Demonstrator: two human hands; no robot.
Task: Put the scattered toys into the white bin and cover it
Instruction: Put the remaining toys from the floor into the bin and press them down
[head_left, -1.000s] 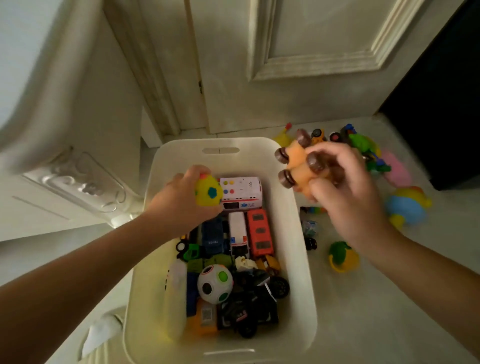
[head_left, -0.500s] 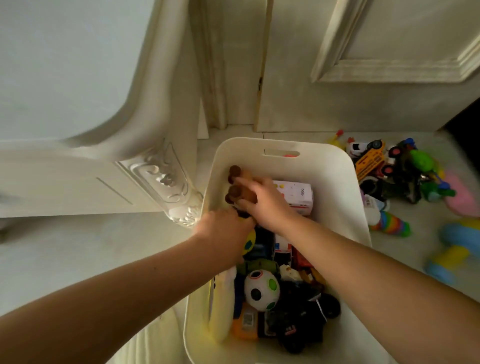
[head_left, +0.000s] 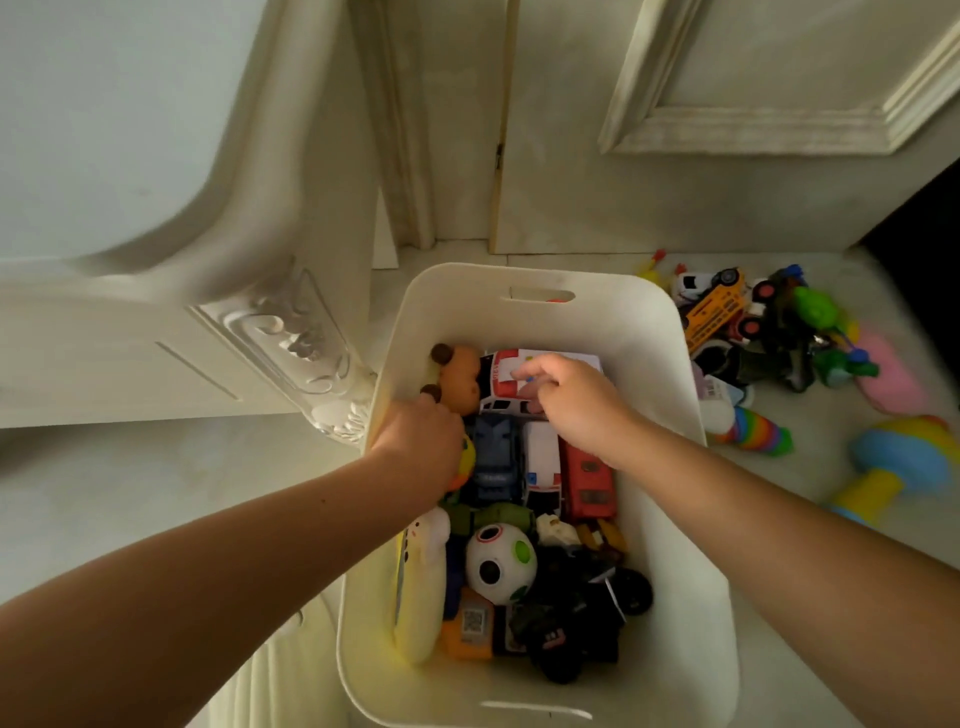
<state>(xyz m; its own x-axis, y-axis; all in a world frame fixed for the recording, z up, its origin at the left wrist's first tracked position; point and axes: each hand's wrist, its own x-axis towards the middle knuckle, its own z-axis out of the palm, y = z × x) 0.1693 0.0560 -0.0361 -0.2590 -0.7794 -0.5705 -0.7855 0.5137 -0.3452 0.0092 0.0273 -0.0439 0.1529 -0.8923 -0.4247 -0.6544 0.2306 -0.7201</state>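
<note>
Gripping the yellow ball (head_left: 468, 458), left hand (head_left: 421, 441) sits beside orange toy (head_left: 462, 379); right hand (head_left: 582, 410) slack.

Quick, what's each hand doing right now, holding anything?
Left hand: grips the yellow ball inside the white bin.
Right hand: loosely curled over the ambulance toy, holding nothing.

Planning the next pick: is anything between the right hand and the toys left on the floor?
Only the white bin's right wall: the right hand is inside the bin, the floor toys lie just outside it.
</note>
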